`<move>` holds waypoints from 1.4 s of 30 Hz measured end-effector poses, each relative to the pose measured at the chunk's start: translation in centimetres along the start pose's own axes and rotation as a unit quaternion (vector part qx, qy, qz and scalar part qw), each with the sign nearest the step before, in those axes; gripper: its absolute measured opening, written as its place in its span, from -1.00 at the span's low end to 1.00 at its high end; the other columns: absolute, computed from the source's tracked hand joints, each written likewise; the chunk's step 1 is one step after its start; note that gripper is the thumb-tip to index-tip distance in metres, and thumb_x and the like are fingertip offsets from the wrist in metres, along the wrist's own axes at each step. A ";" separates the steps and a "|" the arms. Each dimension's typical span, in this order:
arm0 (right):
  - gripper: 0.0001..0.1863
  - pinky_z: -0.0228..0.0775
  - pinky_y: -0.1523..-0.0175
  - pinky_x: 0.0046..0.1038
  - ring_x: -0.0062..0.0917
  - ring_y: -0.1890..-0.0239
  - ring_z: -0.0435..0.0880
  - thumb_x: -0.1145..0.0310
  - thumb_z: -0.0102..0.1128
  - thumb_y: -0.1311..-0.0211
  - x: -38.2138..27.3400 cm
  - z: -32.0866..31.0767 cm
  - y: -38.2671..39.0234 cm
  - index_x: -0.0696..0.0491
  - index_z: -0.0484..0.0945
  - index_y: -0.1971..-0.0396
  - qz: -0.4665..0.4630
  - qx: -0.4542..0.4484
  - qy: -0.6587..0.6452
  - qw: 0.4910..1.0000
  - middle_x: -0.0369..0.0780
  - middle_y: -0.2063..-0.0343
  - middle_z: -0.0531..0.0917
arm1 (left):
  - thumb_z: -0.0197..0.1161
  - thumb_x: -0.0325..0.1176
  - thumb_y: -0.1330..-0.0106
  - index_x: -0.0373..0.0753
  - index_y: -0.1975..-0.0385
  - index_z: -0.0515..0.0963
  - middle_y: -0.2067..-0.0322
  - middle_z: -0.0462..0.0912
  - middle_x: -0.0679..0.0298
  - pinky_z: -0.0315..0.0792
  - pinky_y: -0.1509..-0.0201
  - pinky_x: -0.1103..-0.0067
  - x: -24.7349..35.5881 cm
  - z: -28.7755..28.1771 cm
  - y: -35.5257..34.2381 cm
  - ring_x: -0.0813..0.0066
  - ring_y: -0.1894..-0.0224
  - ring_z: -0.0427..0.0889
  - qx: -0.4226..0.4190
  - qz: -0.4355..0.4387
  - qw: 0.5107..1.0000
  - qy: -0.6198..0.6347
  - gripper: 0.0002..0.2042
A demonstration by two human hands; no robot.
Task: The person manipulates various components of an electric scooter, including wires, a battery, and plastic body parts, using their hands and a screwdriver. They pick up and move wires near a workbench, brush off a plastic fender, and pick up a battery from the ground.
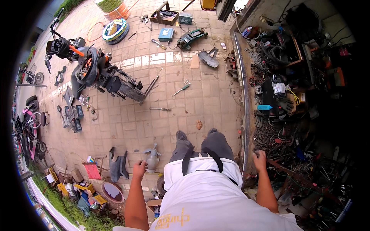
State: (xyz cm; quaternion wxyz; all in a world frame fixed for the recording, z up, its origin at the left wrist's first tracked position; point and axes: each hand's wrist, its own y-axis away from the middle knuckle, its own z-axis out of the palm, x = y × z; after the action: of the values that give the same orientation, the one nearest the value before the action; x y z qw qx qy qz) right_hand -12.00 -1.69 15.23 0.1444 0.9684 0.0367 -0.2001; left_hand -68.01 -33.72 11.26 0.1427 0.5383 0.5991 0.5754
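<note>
My left hand hangs at my side with its fingers curled in, and nothing shows in it. Beside it on the paving lies a grey plastic part, apart from the fingers. My right hand is also closed, with no object showing. It hangs at the edge of a cluttered heap of metal parts. Ahead of my feet, a screwdriver and a green-handled tool lie on the bricks. A partly stripped scooter leans farther off to the left.
A metal door sill runs along my right. Far ahead are a toolbox, a teal box, a green machine and a wrapped tyre. Batteries stand at left; a round basin is at lower left.
</note>
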 end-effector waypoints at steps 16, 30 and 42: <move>-0.65 0.40 0.10 -0.31 -0.19 0.25 0.57 0.28 0.21 -0.02 -25.6 15.2 -38.5 0.19 0.52 0.23 -0.126 -0.234 -0.004 0.964 -0.01 0.26 0.57 | 0.14 -0.23 -0.22 -0.39 0.36 0.55 0.50 0.62 0.18 0.44 0.40 0.55 10.9 7.0 -12.9 0.46 0.50 0.57 0.053 -0.094 0.994 -0.020 -0.72; -0.81 0.32 0.03 -0.31 -0.29 0.06 0.45 0.49 0.07 0.00 -29.7 55.2 -53.8 0.07 0.49 0.31 -0.253 -0.358 0.224 0.871 -0.16 0.21 0.50 | 0.12 -0.23 -0.22 -0.38 0.30 0.51 0.50 0.59 0.21 0.43 0.40 0.59 12.5 18.7 -60.9 0.48 0.53 0.53 0.054 0.001 0.987 -0.149 -0.72; -0.83 0.12 -0.03 -0.23 -0.38 0.06 0.40 0.43 -0.04 -0.07 -24.6 74.5 -59.1 0.03 0.46 0.30 -0.399 -0.263 0.287 0.830 -0.20 0.26 0.47 | 0.25 -0.16 -0.18 -0.27 0.54 0.41 0.63 0.42 0.27 0.33 0.56 0.49 2.6 29.0 -74.1 0.46 0.63 0.39 0.235 -0.368 0.871 0.225 -0.70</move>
State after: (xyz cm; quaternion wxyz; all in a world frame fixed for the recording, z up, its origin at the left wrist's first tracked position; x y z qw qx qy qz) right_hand -70.21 32.49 -56.04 0.2844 0.8085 0.5114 0.0634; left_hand -81.67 1.81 -58.67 0.0747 0.1529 0.8871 0.4290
